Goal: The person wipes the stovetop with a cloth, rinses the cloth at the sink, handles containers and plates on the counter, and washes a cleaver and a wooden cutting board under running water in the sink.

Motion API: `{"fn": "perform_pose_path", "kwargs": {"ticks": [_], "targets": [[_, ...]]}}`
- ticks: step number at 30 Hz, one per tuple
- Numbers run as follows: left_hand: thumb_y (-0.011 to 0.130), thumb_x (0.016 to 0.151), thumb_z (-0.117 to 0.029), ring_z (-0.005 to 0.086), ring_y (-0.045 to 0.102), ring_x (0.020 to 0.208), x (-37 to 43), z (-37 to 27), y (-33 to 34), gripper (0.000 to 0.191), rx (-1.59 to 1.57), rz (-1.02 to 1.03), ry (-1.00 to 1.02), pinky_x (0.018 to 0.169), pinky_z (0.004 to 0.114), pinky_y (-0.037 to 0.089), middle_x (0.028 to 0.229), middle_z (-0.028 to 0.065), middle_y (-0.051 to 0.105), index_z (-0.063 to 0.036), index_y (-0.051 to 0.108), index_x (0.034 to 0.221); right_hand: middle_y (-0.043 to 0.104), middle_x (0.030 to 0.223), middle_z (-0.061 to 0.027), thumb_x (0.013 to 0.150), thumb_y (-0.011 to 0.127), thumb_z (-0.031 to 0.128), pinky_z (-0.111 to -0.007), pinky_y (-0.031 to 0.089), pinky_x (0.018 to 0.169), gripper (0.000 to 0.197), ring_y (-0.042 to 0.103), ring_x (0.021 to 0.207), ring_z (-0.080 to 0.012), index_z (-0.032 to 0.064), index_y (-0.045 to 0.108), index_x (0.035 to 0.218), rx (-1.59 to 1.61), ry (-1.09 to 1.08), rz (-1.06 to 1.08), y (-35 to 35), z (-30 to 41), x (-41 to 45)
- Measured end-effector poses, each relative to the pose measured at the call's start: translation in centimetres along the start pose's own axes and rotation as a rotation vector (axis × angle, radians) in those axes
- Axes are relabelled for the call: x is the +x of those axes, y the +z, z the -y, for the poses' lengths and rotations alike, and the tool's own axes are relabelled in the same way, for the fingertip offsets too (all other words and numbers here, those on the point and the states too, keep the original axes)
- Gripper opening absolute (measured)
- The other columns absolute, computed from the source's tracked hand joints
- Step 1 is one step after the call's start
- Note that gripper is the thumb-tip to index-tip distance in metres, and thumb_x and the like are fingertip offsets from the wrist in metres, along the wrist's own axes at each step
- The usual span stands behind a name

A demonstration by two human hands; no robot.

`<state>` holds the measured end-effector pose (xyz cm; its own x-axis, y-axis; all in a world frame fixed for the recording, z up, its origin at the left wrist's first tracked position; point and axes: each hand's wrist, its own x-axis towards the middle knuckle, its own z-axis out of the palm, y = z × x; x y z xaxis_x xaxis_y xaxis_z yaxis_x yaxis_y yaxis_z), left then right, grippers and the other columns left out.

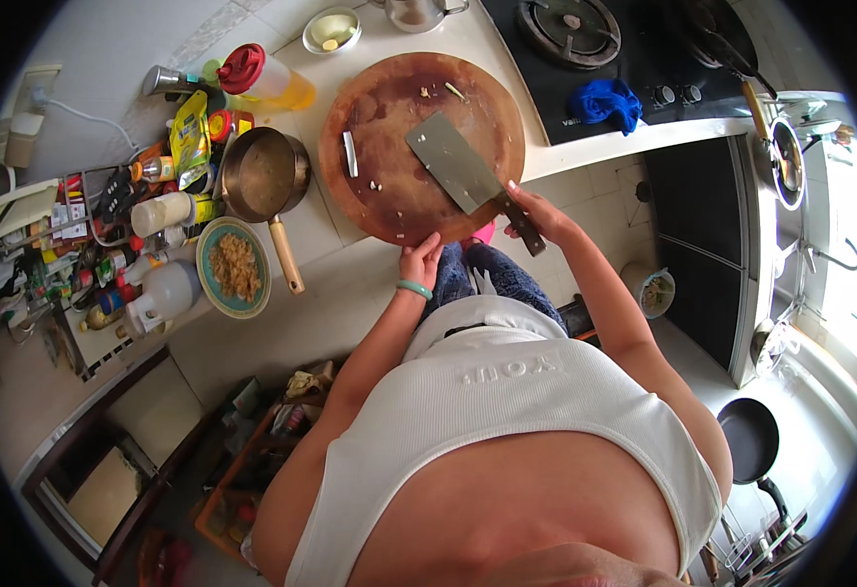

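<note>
A round wooden chopping board [384, 95] extends over the counter's front edge. My left hand [421, 260], with a green bangle at the wrist, grips its near rim, thumb uppermost. On the board lies the broad blade of a cleaver [457, 161], its dark riveted handle jutting past the rim. My right hand [542, 216] is around that handle from below, the thumb against the board's right rim; part of the fingers is hidden. Small pale food scraps [375, 186] and a white strip [351, 154] are also on the board.
Left of the board stand a saucepan [263, 176], a plate of brown food [234, 268] and a red-lidded jug [267, 77]. Bottles crowd the wall side. A white bowl [331, 31] sits behind. A blue cloth [606, 103] lies on the gas hob [641, 44] at right.
</note>
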<state>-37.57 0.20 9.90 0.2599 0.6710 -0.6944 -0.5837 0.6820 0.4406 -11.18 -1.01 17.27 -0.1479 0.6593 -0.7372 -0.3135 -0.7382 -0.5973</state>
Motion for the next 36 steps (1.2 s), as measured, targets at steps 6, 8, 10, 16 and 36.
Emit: {"fn": "perform_pose_path", "kwargs": {"ticks": [6,8,10,16,36], "targets": [[0.06,0.078,0.006,0.0232,0.056,0.101,-4.2,2.2,-2.1,0.035,0.033,-0.006,-0.095,0.088,0.036,0.048,0.11,0.0107,0.057,-0.0021,0.052,0.112,0.058,0.08,-0.0122,0.08,0.047,0.065,-0.031,0.049,0.046,0.072,0.056,0.053,-0.0194,0.0015,0.053,0.112,0.102,0.122,-0.004,-0.3,-1.8,-0.2],[0.058,0.086,-0.012,0.0249,0.049,0.111,-5.2,1.7,-3.3,0.035,0.178,0.066,-0.223,0.095,0.042,0.042,0.12,0.0126,0.05,-0.0007,0.047,0.118,0.057,0.071,-0.0092,0.079,0.048,0.065,-0.03,0.046,0.039,0.068,0.053,0.046,-0.0183,0.0028,0.057,0.104,-0.055,0.172,-0.065,0.5,-1.9,-0.6],[0.055,0.087,-0.024,0.0255,0.046,0.114,-6.5,-0.2,-3.1,0.039,0.082,-0.048,-0.188,0.097,0.043,0.038,0.121,0.0128,0.049,-0.0007,0.046,0.118,0.055,0.067,-0.008,0.079,0.047,0.067,-0.028,0.045,0.038,0.069,0.052,0.044,-0.0165,0.0016,0.058,0.099,-0.12,0.141,-0.105,0.4,-2.3,-0.5],[0.051,0.084,-0.052,0.0254,0.043,0.116,-2.9,-7.2,-11.3,0.054,-0.213,-0.001,-0.099,0.098,0.043,0.033,0.121,0.0087,0.049,-0.0111,0.048,0.119,0.053,0.061,-0.0064,0.078,0.044,0.07,-0.026,0.043,0.036,0.074,0.051,0.043,-0.0136,-0.0001,0.058,0.097,-0.236,0.084,-0.202,1.8,-2.9,-2.0],[0.054,0.066,-0.022,0.0334,0.042,0.119,-2.0,-8.1,-4.8,0.076,0.211,0.49,-0.186,0.099,0.046,0.037,0.132,0.0166,0.039,-0.0006,0.029,0.134,0.054,0.063,-0.0064,0.08,0.047,0.065,-0.026,0.043,0.041,0.065,0.05,0.045,-0.0132,0.0046,0.057,0.101,0.151,0.123,-0.447,4.5,-12.1,-13.1]]}}
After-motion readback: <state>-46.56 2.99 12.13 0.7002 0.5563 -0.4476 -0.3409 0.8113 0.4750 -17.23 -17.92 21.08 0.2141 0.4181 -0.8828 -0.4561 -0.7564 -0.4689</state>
